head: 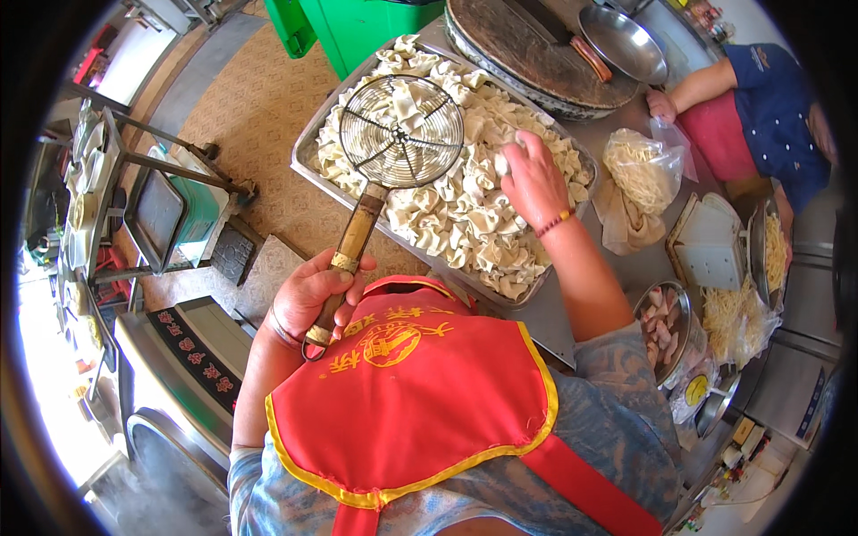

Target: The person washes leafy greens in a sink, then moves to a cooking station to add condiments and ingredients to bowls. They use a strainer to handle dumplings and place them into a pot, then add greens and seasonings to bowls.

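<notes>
My left hand (320, 291) is closed round the bamboo handle of a wire skimmer (429, 157). The skimmer's round basket hangs over the left part of a large metal tray (322, 181), with a few wontons lying in it. Folded raw wontons (456, 221) are heaped across the tray. Over the tray's right half, my right hand (536, 177) has its thumb and fingers around a pale piece, apparently a wonton, partly hidden by the fingers.
Beyond the tray lie a round chopping board (523, 60) with a cleaver (590, 59), and a metal bowl (623, 43). At right, a person (771, 120) holds a bag of noodles (643, 167); a bowl of raw meat (663, 328) is nearer. Steam rises from a pot (167, 449) at lower left.
</notes>
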The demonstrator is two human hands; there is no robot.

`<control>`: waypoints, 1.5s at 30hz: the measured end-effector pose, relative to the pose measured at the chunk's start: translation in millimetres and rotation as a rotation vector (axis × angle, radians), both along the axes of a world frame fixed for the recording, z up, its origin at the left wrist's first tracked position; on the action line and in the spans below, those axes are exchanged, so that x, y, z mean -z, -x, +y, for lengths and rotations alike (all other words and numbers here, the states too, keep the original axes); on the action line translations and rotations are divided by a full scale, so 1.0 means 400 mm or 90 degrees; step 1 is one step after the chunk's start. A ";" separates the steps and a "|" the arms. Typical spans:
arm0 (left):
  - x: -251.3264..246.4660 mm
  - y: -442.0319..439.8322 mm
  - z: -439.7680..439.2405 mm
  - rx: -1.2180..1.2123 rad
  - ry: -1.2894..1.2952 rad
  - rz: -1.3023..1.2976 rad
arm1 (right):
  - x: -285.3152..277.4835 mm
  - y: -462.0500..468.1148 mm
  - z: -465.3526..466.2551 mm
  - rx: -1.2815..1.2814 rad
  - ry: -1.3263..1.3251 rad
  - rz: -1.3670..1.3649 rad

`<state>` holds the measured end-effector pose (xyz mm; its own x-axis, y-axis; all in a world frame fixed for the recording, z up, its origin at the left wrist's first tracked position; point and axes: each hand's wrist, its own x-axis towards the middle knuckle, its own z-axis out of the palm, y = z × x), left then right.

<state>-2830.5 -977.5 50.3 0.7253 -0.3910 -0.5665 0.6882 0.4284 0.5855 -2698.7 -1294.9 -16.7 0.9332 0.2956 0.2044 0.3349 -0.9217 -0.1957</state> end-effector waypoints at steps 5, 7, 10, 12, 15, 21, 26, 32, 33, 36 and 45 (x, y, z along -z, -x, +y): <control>0.004 -0.004 0.004 0.027 -0.002 0.013 | 0.015 0.010 -0.034 0.077 -0.222 0.004; 0.004 -0.003 -0.005 0.036 0.002 0.019 | -0.006 -0.011 -0.029 0.133 -0.501 -0.015; -0.003 -0.013 -0.027 0.056 0.022 0.015 | -0.072 0.001 0.050 0.061 -0.775 -0.039; 0.002 -0.023 -0.045 0.058 0.042 0.024 | -0.083 -0.018 0.113 -0.111 -0.520 -0.302; -0.009 -0.032 -0.063 0.051 0.089 0.036 | -0.073 -0.014 0.169 -0.191 -0.151 -0.243; -0.014 -0.012 -0.024 -0.042 0.133 0.031 | -0.025 -0.028 0.074 0.097 -0.262 -0.050; -0.017 -0.002 0.020 -0.111 0.176 -0.004 | 0.012 0.047 0.097 0.088 -0.044 0.043; -0.010 0.010 0.049 -0.128 0.150 -0.033 | -0.001 0.008 0.088 0.166 -0.382 0.050; -0.008 0.014 0.048 -0.128 0.148 -0.031 | -0.016 -0.013 0.087 0.205 -0.478 0.083; -0.007 0.020 0.044 -0.134 0.127 -0.012 | -0.090 -0.054 0.134 0.076 -0.168 0.135; 0.003 0.024 0.029 -0.078 0.087 -0.006 | -0.025 -0.100 0.030 0.088 -1.009 0.352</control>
<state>-2840.2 -966.1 49.1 0.7774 -0.3721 -0.5071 0.6206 0.5852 0.5219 -2658.6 -1282.8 -6.8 0.9891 0.0497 -0.1385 -0.1468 0.2701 -0.9516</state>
